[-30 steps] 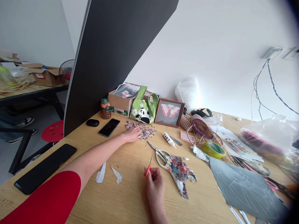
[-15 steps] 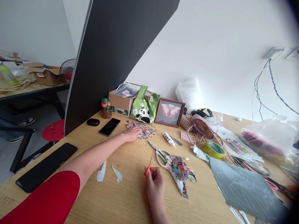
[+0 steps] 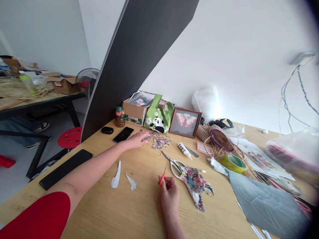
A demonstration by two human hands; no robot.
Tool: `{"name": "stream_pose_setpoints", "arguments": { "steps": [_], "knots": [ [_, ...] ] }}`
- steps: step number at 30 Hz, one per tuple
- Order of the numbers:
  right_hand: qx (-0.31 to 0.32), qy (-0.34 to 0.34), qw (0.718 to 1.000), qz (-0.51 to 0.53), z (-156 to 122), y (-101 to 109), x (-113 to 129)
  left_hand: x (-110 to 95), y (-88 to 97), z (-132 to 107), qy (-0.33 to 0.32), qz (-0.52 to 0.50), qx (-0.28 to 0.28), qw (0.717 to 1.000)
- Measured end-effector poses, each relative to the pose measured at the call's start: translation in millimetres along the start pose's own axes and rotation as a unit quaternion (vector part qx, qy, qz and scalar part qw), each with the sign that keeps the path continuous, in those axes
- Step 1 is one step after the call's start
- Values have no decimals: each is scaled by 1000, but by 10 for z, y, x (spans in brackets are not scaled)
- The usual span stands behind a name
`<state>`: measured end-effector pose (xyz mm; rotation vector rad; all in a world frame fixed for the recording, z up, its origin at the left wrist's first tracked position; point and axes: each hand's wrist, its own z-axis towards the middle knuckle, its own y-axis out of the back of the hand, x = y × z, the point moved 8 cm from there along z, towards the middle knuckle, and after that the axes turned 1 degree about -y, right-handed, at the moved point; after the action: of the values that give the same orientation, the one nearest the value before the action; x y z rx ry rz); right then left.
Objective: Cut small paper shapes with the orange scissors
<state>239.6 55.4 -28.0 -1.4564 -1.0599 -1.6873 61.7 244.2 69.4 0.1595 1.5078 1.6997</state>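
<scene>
My left hand (image 3: 136,139) reaches across the wooden table, its fingers stretched out over the left edge of a pile of small floral fabric scraps (image 3: 160,142). Whether a scrap is pinched under the fingertips is hard to see. Nearer to me, my right hand (image 3: 169,194) is closed round a small orange-handled tool (image 3: 162,179) with a thin metal point directed up and away. White-handled scissors (image 3: 176,166) lie just beyond the right hand, with a folded piece of floral cloth (image 3: 195,181) against their handles. Two pale strips, one a white offcut (image 3: 116,177), rest between my arms.
Behind the scraps stand a green panda bag (image 3: 158,119), a framed collar piece (image 3: 185,122) and a jar (image 3: 120,118). A glue bottle (image 3: 184,150), yellow tape roll (image 3: 234,163), woven basket (image 3: 220,139) and grey sheet (image 3: 266,199) lie to the right. Phone (image 3: 123,134) at left.
My left hand has shifted left over the scraps, uncovering more of the pile's middle. The view has swung slightly left. My right hand still holds the orange-handled tool in about the same place.
</scene>
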Motion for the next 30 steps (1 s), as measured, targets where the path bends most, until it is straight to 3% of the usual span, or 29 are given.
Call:
{"name": "stream_pose_setpoints", "arguments": {
  "steps": [4, 6, 8, 12, 16, 23, 30],
  "knots": [
    [3, 3, 1000, 0, 17, 4, -4, -82, 516, -572, 29, -84, -46, 995],
    [2, -2, 1000, -1, 27, 9, -21, -39, 668, -887, 76, -101, -59, 990],
    [2, -11, 1000, -11, 36, 14, -42, 7, 706, -1180, 114, -92, -54, 988],
    [-4, -18, 999, -33, 43, 33, -43, 89, 505, -1609, 172, -48, -2, 984],
    [-11, -10, 999, -47, 38, 47, -9, 332, 289, -1829, 306, -35, -11, 951],
    [-12, 3, 999, -43, 26, 52, -9, 558, -23, -1766, 416, -71, 8, 906],
    [-7, 15, 1000, -22, 15, 45, 22, 563, -185, -1768, 448, -176, 22, 876]
  ]
}}
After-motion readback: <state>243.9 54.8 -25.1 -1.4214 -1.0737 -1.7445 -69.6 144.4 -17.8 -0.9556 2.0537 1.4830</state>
